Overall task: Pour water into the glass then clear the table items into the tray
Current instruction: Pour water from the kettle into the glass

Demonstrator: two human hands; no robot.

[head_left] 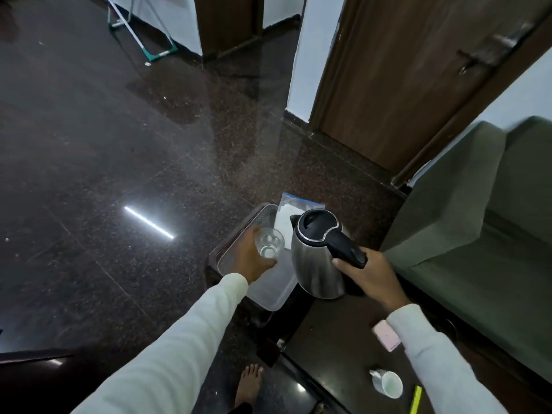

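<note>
head view: only camera, looks down over both arms
left hand point(254, 258): fingers wrapped round the glass point(270, 245), holding it upright over the tray point(268, 297); likely steadying it as a pour target so spills land in the tray
glass: 9 o'clock of the kettle spout, just beside it; clear, some water seems to sit at the bottom, level hard to tell
right hand point(369, 276): fingers closed round the black handle of the kettle point(316, 264)
kettle: steel body, lid shut, only slightly tilted, spout at 11 o'clock toward the glass; no stream visible
tray: translucent, on the far end of the dark table point(337, 339), under the glass
plastic bag point(288, 212): at 12 o'clock of the glass, by the tray's far edge
leftovers to clear: white mug point(388, 383) on its side at 5 o'clock, pink case point(385, 336) above it, yellow-green item point(415, 398) at the frame's bottom edge
step: pour phase, my read; clearing not started
</note>
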